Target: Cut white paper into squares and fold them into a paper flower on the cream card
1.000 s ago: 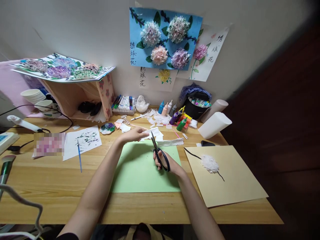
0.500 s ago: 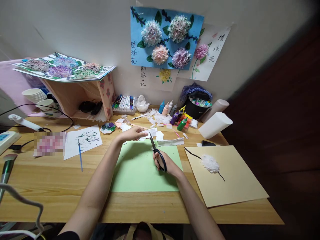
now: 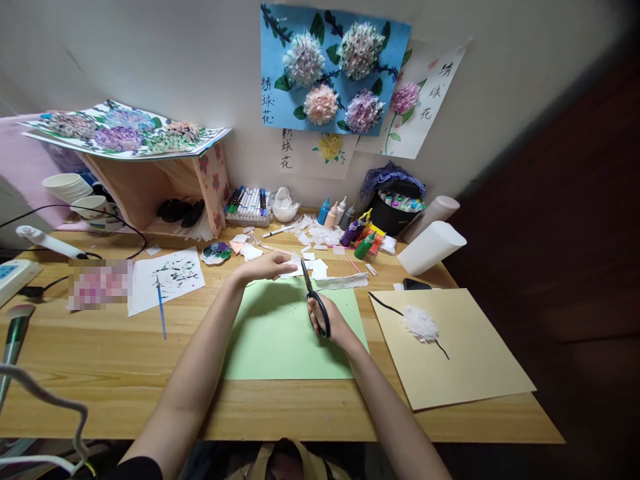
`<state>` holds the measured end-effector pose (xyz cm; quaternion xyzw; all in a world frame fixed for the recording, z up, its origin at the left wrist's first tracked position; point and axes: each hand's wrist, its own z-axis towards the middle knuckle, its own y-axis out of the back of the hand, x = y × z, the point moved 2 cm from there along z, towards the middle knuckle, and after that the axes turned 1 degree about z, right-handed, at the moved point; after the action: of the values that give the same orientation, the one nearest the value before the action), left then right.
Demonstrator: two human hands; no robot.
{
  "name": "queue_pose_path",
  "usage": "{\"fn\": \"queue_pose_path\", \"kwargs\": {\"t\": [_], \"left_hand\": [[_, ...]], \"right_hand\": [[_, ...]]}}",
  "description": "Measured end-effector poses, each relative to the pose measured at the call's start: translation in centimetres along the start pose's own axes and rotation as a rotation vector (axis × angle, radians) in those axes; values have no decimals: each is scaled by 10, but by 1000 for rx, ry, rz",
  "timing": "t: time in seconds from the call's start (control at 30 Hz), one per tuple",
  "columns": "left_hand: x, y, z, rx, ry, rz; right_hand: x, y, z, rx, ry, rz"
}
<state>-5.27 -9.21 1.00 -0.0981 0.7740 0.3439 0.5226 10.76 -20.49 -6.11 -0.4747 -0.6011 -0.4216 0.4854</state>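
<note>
Between the pinched fingers of my left hand (image 3: 263,267) is a small piece of white paper (image 3: 294,266), held just above the far edge of a green sheet (image 3: 285,340). My right hand (image 3: 330,318) grips black-handled scissors (image 3: 311,288), their blades pointing away from me right beside the paper's right end. Whether the blades touch the paper I cannot tell. Just beyond the tips lie loose white paper squares (image 3: 319,269). A white paper strip (image 3: 343,281) rests along the green sheet's far edge.
To the right, a tan sheet (image 3: 480,353) bears a white paper flower (image 3: 420,324). Paint bottles (image 3: 365,245), paper scraps, markers (image 3: 250,202) and a paper roll (image 3: 433,248) stand behind. A painted sheet (image 3: 167,280) with a blue brush (image 3: 161,310) lies left.
The scissors have turned slightly more upright, and their blades sit closer together. Less white paper shows past my left fingertips, and a small white piece lies apart beyond them.
</note>
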Motion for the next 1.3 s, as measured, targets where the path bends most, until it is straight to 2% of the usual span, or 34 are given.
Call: {"fn": "queue_pose_path", "kwargs": {"t": [0.1, 0.2, 0.33, 0.4, 0.53, 0.63, 0.7, 0.83, 0.93, 1.0, 1.07, 1.17, 1.3], "left_hand": [[1, -1, 1, -2, 38, 27], [1, -9, 5, 60, 56, 30], [-3, -24, 12, 196, 27, 27], [-4, -28, 14, 224, 31, 37], [-4, -27, 14, 210, 3, 14], [0, -18, 13, 132, -20, 19], [5, -10, 12, 7, -16, 26], [19, 8, 12, -277, 42, 36], [24, 13, 12, -385, 72, 23], [23, 12, 12, -381, 78, 11], [19, 7, 13, -319, 80, 10], [13, 0, 13, -221, 62, 38], [8, -4, 13, -200, 42, 38]], "right_hand": [[-2, -2, 5, 3, -47, 107], [-3, -3, 11, -2, -70, 243], [-2, -1, 17, -113, -57, 325], [-2, 1, 19, -177, -24, 353], [-1, 10, 20, -335, 66, 382], [4, 16, 17, -386, 94, 353], [7, 15, 15, -323, 37, 345], [10, 8, 5, -23, -60, 247], [6, 1, -1, 134, -40, 111], [4, -1, -3, 183, -25, 51], [3, -2, -4, 196, -8, 24], [6, -1, -4, 181, -13, 35], [11, -1, -5, 161, -39, 47]]}}
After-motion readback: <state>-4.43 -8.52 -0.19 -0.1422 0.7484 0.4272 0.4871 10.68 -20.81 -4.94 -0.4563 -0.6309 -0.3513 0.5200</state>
